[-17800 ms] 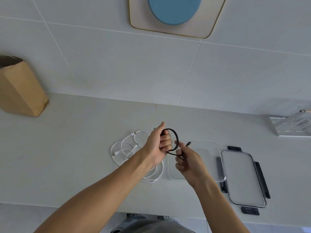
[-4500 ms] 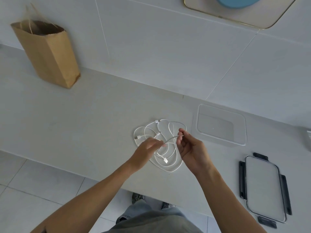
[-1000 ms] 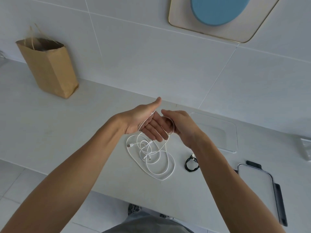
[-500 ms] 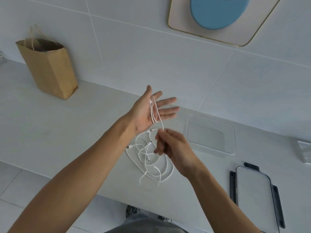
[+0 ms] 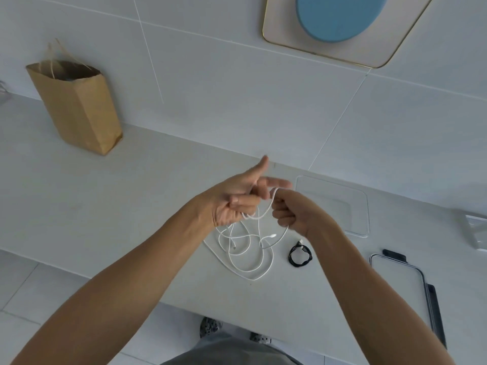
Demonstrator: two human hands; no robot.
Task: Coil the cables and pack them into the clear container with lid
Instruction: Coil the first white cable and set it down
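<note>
Evidently the thin white charging cable (image 5: 246, 248), light, limp and prone to tangling, lies mostly loose on the pale table (image 5: 147, 206), its upper loops wound round the left hand (image 5: 234, 204) and pinched by the right hand (image 5: 292, 214), best gripped near the loops.

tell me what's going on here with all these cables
A person is winding a white cable into loops. The left hand has a few turns around its fingers, thumb stuck out, while the right hand pinches the strand and feeds it. Most of the cable lies loose on the counter. A small black cable sits coiled beside it. The clear container is empty, with its lid off to the right.
</note>
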